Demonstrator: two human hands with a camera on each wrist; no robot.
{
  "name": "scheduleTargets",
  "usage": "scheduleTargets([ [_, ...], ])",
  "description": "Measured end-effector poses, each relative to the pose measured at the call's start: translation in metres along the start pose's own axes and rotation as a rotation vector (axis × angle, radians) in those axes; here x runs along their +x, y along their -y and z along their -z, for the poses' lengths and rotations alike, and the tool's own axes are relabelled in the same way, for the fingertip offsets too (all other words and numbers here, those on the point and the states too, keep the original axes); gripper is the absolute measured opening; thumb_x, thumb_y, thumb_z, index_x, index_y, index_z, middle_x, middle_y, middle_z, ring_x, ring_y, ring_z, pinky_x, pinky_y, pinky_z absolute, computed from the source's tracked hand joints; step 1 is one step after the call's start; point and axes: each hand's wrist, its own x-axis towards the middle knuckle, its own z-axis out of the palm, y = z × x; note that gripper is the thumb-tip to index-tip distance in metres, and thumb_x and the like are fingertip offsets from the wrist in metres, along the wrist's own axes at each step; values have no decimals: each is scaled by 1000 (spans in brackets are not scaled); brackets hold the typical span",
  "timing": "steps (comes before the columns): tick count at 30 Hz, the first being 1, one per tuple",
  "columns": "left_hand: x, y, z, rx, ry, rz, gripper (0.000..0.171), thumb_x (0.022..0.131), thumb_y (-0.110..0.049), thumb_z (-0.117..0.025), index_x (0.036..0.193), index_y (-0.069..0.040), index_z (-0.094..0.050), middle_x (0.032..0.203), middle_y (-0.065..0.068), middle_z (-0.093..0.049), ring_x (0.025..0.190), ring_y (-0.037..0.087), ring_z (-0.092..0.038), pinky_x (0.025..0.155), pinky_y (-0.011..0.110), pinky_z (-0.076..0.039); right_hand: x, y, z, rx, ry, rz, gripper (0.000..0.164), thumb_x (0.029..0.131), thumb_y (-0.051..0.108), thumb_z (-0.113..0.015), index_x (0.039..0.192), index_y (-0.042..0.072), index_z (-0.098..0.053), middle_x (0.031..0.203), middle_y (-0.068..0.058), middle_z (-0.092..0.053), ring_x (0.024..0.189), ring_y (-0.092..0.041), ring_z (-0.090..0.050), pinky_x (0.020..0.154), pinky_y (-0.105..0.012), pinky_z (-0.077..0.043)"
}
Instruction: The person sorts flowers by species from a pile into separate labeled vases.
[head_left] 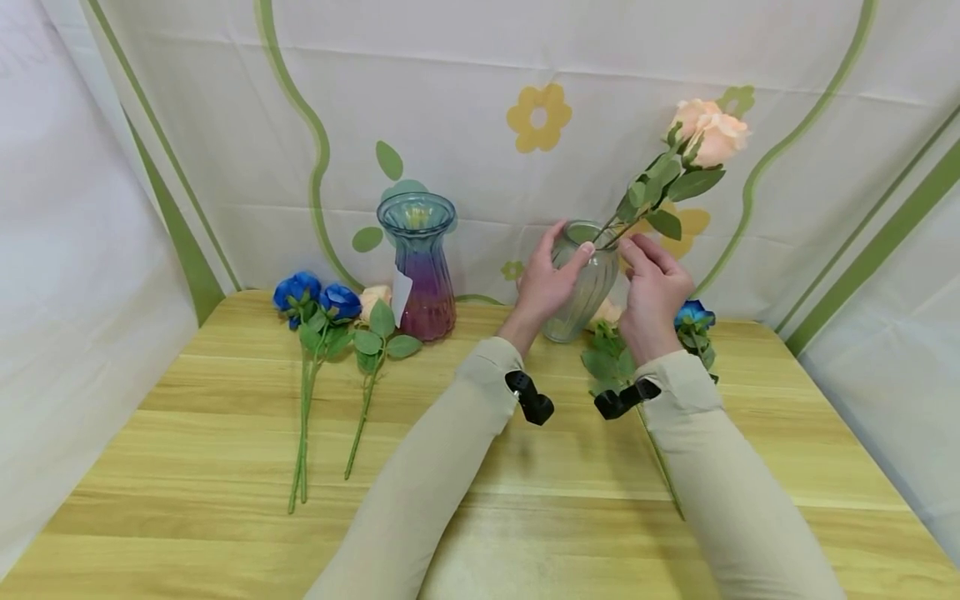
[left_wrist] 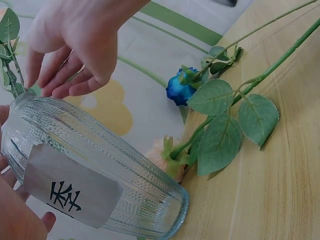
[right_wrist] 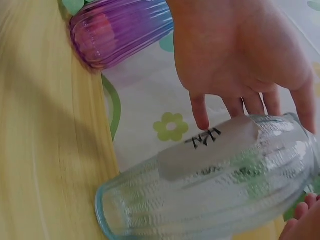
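A clear ribbed glass vase (head_left: 587, 296) leans slightly right in the head view, its base down at the back of the table. My left hand (head_left: 549, 282) holds it near the rim, thumb in front and fingers around the far side. Two peach roses (head_left: 712, 136) rise from the mouth, leaning right, their stems inside the neck. Beside those stems, my right hand (head_left: 657, 287) has its fingertips at the rim, loosely bent and not wrapped round anything in the left wrist view. A paper label (left_wrist: 75, 185) with a dark character is stuck on the glass.
A blue-to-purple glass vase (head_left: 426, 279) stands at the back left, near two blue roses (head_left: 318, 298) and a peach rose (head_left: 373, 300) lying down. Behind my right hand lie another blue rose (left_wrist: 179, 90) and a peach rose (left_wrist: 165, 157). A printed cloth (head_left: 465, 108) backs the table.
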Motion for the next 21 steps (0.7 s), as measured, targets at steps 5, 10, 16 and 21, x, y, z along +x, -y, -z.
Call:
scheduleTargets([
  [5, 1, 2, 0, -4, 15, -20, 65, 104, -54, -61, 163, -39, -37, 171, -6, -40, 159, 28, -37, 131, 64, -9, 0, 9, 21, 37, 24, -20, 20, 86, 7, -88, 106, 7, -83, 104, 0, -79, 91, -14, -73, 81, -24, -56],
  [10, 1, 2, 0, -15, 14, -31, 66, 104, -54, -61, 164, -38, -37, 172, -5, -40, 159, 30, -37, 131, 65, -8, 1, 17, 48, 100, 39, -50, 21, 85, -2, -86, 104, 3, -82, 96, -4, -82, 85, -13, -77, 70, -21, -59],
  [16, 0, 2, 1, -16, 12, -23, 66, 103, -54, -61, 163, -39, -37, 172, -5, -40, 159, 30, -37, 132, 64, -8, -5, 21, 83, 94, 95, -101, 25, 84, -4, -86, 107, 1, -81, 96, -6, -82, 82, -15, -79, 69, -22, -62],
  [21, 0, 1, 0, -20, 8, -17, 66, 103, -54, -62, 163, -40, -38, 172, -6, -39, 159, 30, -37, 132, 64, -7, -14, 21, 107, 109, 192, -187, 21, 88, -8, -80, 107, 0, -81, 94, -10, -83, 81, -18, -80, 72, -25, -65],
])
